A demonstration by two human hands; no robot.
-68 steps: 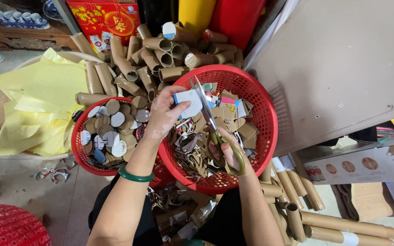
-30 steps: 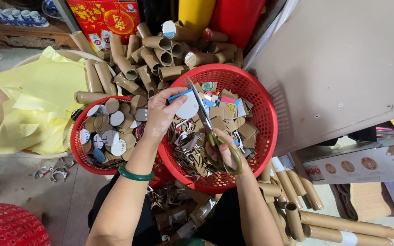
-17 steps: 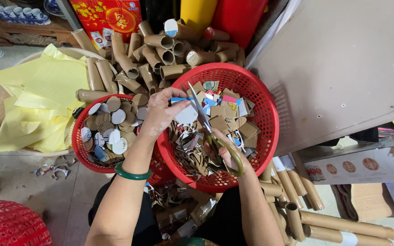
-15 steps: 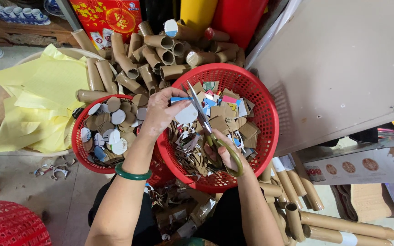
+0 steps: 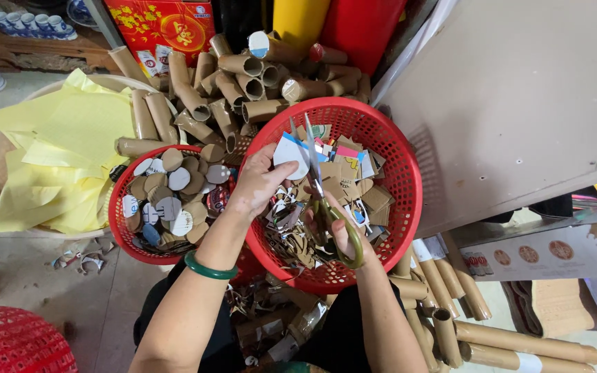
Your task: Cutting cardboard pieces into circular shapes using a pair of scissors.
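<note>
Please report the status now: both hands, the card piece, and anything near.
Left hand pinches white card piece. Right hand holds scissors, blades open at the card. Both over large red basket of scraps.

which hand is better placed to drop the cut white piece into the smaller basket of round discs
Left, most likely. The left hand already pinches the white piece and sits beside the smaller red basket; the right hand is occupied with the scissors.

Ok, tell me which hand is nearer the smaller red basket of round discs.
Left. The left hand sits just right of the smaller red basket, holding a white card piece; the right hand grips the scissors farther right.
</note>
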